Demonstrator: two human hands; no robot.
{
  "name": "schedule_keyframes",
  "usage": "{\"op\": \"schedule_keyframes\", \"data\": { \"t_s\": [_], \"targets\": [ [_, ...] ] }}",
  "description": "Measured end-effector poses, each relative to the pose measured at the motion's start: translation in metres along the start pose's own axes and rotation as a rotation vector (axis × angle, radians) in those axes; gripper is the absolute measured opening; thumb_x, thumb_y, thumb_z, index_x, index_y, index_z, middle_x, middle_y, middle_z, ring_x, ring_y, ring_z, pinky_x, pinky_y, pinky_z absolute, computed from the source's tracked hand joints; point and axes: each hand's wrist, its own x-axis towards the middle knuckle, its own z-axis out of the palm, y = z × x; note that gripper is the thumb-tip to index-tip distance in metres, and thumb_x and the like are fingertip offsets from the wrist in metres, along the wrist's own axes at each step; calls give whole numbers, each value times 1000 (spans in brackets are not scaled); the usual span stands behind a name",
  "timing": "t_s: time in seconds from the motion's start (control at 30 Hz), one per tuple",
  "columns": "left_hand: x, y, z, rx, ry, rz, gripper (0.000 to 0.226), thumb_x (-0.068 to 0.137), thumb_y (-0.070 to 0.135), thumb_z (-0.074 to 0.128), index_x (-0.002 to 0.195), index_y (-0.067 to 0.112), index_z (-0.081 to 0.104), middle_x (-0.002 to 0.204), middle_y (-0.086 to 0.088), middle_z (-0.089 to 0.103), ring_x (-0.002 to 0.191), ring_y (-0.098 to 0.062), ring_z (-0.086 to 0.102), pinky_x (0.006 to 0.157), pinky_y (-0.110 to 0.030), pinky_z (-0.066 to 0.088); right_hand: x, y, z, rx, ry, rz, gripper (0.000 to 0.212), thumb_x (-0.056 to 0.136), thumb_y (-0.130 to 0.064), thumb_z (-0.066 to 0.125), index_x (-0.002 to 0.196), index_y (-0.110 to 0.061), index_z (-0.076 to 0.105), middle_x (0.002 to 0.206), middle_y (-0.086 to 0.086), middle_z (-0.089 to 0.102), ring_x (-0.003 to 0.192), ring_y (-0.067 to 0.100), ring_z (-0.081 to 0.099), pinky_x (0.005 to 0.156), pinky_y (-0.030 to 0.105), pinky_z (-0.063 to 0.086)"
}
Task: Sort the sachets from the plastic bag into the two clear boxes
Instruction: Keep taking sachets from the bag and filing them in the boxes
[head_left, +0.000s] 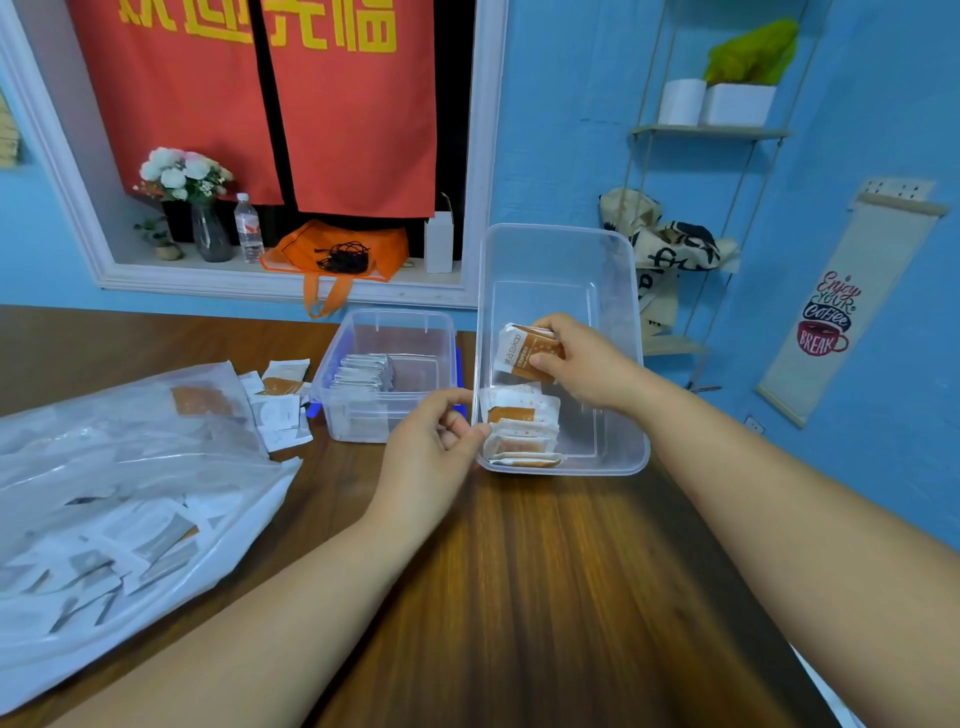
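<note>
Sachets: one orange-and-white sachet (527, 352) is being held over the right clear box (618, 364), above the short row of orange sachets (522, 428) already standing along that box's near-left inside wall.
Step in hand: judging from this, an orange sachet is being placed into the right box; sorting looks well short of done, since many sachets are lying in the plastic bag (119, 499) at the counter's left edge.
Right hand: the right hand (584, 364) is pinching the sachet, thumb on its front face and fingers curled over its top edge; closed on it, not open.
Left hand: the left hand (434, 447) is sitting at the near-left corner of the right box, fingers loosely curled and narrow, fingertips touching the rim beside the row; whether it is gripping the rim or just steadying the row I cannot tell.
Next move: probably lowering the sachet upright behind the row, keeping it from tipping the others.
Left clear box: the left clear box (337, 405) is standing just beside the right one, toward the counter's far edge, holding a stack of grey-white sachets (363, 371).
Loose sachets: a few spilled sachets (278, 400) are lying on the counter (571, 597) between the bag's mouth and the left box.
</note>
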Motion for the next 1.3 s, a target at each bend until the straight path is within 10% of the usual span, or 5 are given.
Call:
{"op": "schedule_keyframes", "data": {
  "t_s": [0.4,0.63,0.83,1.1,1.3],
  "targets": [
    [-1,-1,0,-29,-10,28,29,88,16,62,115,24,53,79,0,57,68,-6,52,62,-9,45,-17,-3,-8,464,-274,154,21,96,-12,51,116,-14,48,104,8,63,85,25,69,66,31,58],
    [-2,-1,1,-18,-10,47,28,89,17,61,114,24,52,76,3,56,67,-6,51,63,-7,44,-18,4,11,203,-105,146,25,93,-22,57,117,-19,51,113,1,60,100,18,60,90,37,51],
    [-2,-3,0,-14,-22,66,27,88,16,62,110,28,51,75,4,55,65,7,51,63,-6,44,-27,0,24,-88,-91,-100,20,92,-17,57,110,-24,52,100,-8,56,92,11,56,73,18,42],
    [-2,-2,0,-14,-23,66,27,89,17,62,111,28,51,76,6,55,66,4,52,64,-5,44,-40,-1,15,21,-217,-130,29,92,-32,55,120,-25,58,111,-7,58,104,10,54,93,28,45],
    [-2,-2,0,-21,-25,53,28,88,17,62,113,26,52,76,3,56,66,-5,52,65,-11,45,-44,1,22,200,-125,-50,28,84,-21,68,112,-26,64,96,-20,56,94,2,56,82,13,44]
  ]
}}
